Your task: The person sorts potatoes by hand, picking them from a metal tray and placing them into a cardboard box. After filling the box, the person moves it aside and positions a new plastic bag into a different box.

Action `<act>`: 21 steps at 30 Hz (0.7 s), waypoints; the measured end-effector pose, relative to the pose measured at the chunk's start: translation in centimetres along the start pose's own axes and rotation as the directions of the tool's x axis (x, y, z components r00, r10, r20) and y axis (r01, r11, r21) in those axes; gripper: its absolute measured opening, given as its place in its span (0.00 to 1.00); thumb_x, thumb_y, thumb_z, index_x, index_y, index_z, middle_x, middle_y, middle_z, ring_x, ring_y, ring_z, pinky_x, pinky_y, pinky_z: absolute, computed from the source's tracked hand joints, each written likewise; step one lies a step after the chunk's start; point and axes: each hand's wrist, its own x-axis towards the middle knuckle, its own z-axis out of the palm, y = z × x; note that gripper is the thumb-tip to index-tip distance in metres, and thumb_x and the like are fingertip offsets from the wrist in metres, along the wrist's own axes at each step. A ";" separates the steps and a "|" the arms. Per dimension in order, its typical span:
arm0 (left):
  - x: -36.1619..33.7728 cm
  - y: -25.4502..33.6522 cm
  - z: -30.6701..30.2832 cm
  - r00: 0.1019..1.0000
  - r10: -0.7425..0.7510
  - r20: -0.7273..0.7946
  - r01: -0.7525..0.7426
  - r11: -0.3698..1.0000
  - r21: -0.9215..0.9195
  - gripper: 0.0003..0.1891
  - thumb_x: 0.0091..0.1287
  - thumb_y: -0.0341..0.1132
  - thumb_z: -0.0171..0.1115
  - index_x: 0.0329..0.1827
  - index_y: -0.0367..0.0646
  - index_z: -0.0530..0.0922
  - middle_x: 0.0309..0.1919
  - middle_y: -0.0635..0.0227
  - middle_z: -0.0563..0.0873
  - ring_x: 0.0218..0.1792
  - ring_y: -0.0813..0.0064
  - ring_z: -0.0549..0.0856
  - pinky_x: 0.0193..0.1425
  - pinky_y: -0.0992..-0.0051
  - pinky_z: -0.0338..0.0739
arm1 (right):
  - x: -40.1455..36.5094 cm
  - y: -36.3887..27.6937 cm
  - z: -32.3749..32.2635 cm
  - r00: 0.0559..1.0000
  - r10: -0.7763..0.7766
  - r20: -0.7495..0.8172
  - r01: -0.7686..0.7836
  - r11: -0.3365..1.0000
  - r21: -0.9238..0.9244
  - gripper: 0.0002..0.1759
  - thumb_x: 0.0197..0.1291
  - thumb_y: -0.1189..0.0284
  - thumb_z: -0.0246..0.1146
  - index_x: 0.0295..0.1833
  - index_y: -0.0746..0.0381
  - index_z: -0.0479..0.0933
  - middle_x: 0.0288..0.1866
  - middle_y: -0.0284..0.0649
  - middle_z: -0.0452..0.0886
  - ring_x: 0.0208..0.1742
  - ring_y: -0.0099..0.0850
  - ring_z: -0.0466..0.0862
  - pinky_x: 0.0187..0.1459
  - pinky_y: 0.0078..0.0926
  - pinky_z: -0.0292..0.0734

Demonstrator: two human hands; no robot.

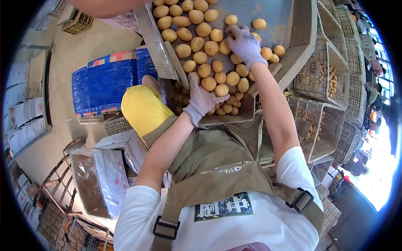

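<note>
Many yellow potatoes (203,29) lie on a grey metal sorting table (276,12) with raised edges. My left hand (202,97), in a pale glove, is at the table's near left edge, thumb and fingers spread around the potatoes at the lip. Farther up and to the right, my right hand (244,44), also gloved, reaches in among the potatoes with its fingers bent; whether it holds one is hidden. Below the lip, a bin (228,119) holds more potatoes, partly covered by my left hand.
Stacked plastic crates (320,79), some with potatoes inside, stand at the right. A blue wrapped stack (104,83) is on the left, with open cardboard boxes (102,175) nearer. A yellow-clad leg (144,104) shows beside the table. Part of a person (104,4) shows at the top edge.
</note>
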 end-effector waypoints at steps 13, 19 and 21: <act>0.8 0.3 0.2 0.990 -0.053 0.129 0.071 0.988 -0.140 0.50 0.65 0.79 0.39 0.82 0.52 0.59 0.76 0.60 0.69 0.76 0.53 0.70 0.69 0.44 0.75 | -13.4 -3.2 0.9 0.982 -0.189 -0.005 0.187 0.968 0.168 0.18 0.54 0.71 0.65 0.52 0.55 0.82 0.55 0.43 0.81 0.50 0.45 0.84 0.47 0.46 0.80; -0.8 0.5 1.2 0.994 0.000 0.113 -0.011 0.996 0.092 0.42 0.72 0.70 0.41 0.81 0.50 0.59 0.79 0.61 0.64 0.77 0.55 0.67 0.72 0.46 0.72 | -13.7 3.0 -5.4 0.783 -0.530 -0.326 0.545 0.837 -0.052 0.17 0.49 0.80 0.66 0.47 0.60 0.83 0.50 0.42 0.84 0.43 0.43 0.85 0.43 0.39 0.81; -0.5 0.2 0.9 0.997 0.023 0.073 -0.030 0.996 0.087 0.42 0.72 0.69 0.41 0.81 0.50 0.59 0.79 0.61 0.64 0.78 0.54 0.66 0.72 0.43 0.72 | -15.0 11.7 -9.7 0.847 -0.145 -0.512 0.023 0.971 -0.236 0.23 0.55 0.79 0.64 0.59 0.60 0.79 0.58 0.44 0.82 0.51 0.42 0.84 0.51 0.42 0.81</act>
